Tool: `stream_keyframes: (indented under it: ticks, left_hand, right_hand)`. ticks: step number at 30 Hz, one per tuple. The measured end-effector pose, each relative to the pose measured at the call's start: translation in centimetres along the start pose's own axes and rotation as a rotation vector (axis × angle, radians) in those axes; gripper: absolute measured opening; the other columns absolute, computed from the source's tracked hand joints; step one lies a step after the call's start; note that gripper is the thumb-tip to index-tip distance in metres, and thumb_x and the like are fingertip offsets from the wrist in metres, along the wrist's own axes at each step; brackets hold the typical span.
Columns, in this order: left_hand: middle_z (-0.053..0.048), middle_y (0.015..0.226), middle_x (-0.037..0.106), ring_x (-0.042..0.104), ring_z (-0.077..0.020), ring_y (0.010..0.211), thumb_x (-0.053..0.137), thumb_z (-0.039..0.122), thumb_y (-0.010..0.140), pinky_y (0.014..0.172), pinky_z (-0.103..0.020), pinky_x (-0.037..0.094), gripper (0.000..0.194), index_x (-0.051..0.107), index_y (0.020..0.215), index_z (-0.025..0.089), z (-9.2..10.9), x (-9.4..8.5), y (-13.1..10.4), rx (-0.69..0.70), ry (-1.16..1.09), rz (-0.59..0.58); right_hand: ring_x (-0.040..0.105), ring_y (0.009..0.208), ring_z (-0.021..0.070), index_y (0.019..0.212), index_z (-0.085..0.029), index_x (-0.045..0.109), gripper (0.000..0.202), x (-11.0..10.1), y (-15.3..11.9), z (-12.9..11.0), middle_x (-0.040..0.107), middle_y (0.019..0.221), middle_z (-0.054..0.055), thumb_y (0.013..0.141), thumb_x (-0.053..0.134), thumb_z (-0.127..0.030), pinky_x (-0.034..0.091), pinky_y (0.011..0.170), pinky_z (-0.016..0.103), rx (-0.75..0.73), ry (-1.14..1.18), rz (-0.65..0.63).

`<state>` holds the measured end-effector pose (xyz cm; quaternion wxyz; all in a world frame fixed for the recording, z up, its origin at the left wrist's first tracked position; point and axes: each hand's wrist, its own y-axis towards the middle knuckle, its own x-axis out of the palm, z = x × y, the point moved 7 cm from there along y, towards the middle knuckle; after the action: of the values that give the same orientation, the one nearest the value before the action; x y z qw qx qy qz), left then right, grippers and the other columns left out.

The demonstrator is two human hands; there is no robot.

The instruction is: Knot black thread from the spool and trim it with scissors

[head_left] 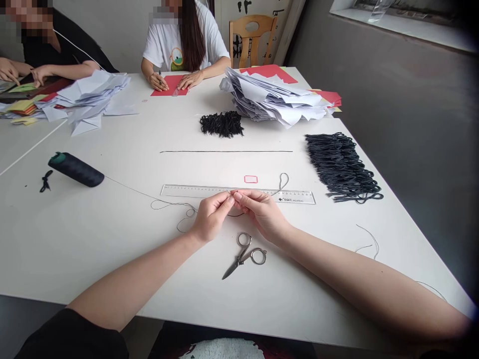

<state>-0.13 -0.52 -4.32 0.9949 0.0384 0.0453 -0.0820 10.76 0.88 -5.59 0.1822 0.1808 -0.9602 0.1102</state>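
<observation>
- And at the left, black thread [175,204] is running from the dark spool [77,169] across the table, looping beside the left hand [211,217].
- The left hand is pinching thread, thumb against curled fingers, its forearm angling up from lower left.
- Meeting it fingertip to fingertip, the right hand [264,214] is pinching too, fingers loosely curled, forearm slanting in from lower right.

hands [234,197] pinching dark thread [235,215], clear ruler [194,191], open scissors [242,258], white table [123,249]
</observation>
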Motion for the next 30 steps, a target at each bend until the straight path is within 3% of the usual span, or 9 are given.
stream_keyframes:
  ticks: [8, 13, 19, 21, 23, 26, 30]
  left_hand:
    - [0.003, 0.055, 0.032, 0.034, -0.0118, 0.053, 0.053, 0.043, 0.09, 0.053, -0.027, 0.03, 0.032, 0.059, 0.07, 0.018, -0.3, 0.1, -0.1, -0.032, -0.036, -0.01]
    - [0.007, 0.054, 0.029, 0.021, -0.0077, 0.047, 0.057, 0.04, 0.087, 0.044, -0.023, 0.02, 0.024, 0.055, 0.077, 0.019, -1.2, 0.1, 0.0, -0.175, -0.173, -0.026]
    - [0.009, 0.052, 0.023, 0.014, -0.0053, 0.042, 0.056, 0.044, 0.087, 0.04, -0.02, 0.011, 0.028, 0.047, 0.077, 0.02, -1.8, -0.1, 0.1, -0.283, -0.271, -0.033]
    - [0.01, 0.052, 0.023, 0.013, -0.0049, 0.042, 0.057, 0.044, 0.087, 0.04, -0.019, 0.011, 0.028, 0.047, 0.077, 0.02, -1.8, 0.0, 0.1, -0.285, -0.282, -0.053]
    - [0.01, 0.052, 0.024, 0.014, -0.0045, 0.041, 0.057, 0.044, 0.087, 0.04, -0.018, 0.011, 0.028, 0.047, 0.077, 0.02, -1.7, 0.0, 0.1, -0.282, -0.287, -0.07]
    - [0.009, 0.053, 0.025, 0.015, -0.0039, 0.041, 0.059, 0.044, 0.086, 0.039, -0.017, 0.011, 0.028, 0.047, 0.078, 0.02, -1.7, -0.1, 0.1, -0.281, -0.29, -0.078]
    - [0.01, 0.053, 0.025, 0.014, -0.0037, 0.04, 0.06, 0.044, 0.085, 0.038, -0.017, 0.011, 0.029, 0.047, 0.078, 0.02, -1.7, -0.2, 0.2, -0.297, -0.3, -0.076]
  right_hand:
    - [0.04, 0.067, 0.0097, 0.075, -0.018, 0.07, 0.023, -0.3, 0.1, 0.5, 0.053, 0.068, -0.002, 0.074, 0.076, -0.04, 0.034, 0.066, 0.026, 0.017, 0.022, 0.006]
    - [0.038, 0.061, 0.0069, 0.073, -0.017, 0.065, 0.026, -0.9, 0.2, 0.1, 0.055, 0.069, -0.003, 0.073, 0.077, -0.041, 0.033, 0.059, 0.024, -0.007, -0.008, 0.051]
    - [0.055, 0.057, 0.0081, 0.079, -0.02, 0.051, 0.035, -1.9, 0.8, -1.6, 0.061, 0.074, -0.003, 0.073, 0.077, -0.042, 0.037, 0.046, 0.02, 0.01, 0.123, 0.112]
    - [0.057, 0.057, 0.0083, 0.076, -0.02, 0.048, 0.034, -2.5, 1.0, -2.7, 0.054, 0.065, -0.006, 0.074, 0.076, -0.038, 0.049, 0.053, 0.022, -0.032, 0.142, 0.165]
    - [0.056, 0.056, 0.007, 0.074, -0.021, 0.045, 0.032, -3.2, 1.1, -4.2, 0.047, 0.06, -0.009, 0.078, 0.074, -0.033, 0.057, 0.071, 0.029, -0.118, 0.157, 0.212]
    - [0.052, 0.055, 0.0054, 0.073, -0.021, 0.042, 0.032, -4.5, 1.1, -6.7, 0.041, 0.059, -0.01, 0.082, 0.071, -0.03, 0.056, 0.09, 0.038, -0.256, 0.138, 0.277]
    - [0.05, 0.056, 0.0055, 0.074, -0.022, 0.041, 0.03, -6.7, 0.9, -9.1, 0.041, 0.062, -0.009, 0.084, 0.068, -0.03, 0.054, 0.092, 0.039, -0.381, 0.056, 0.381]
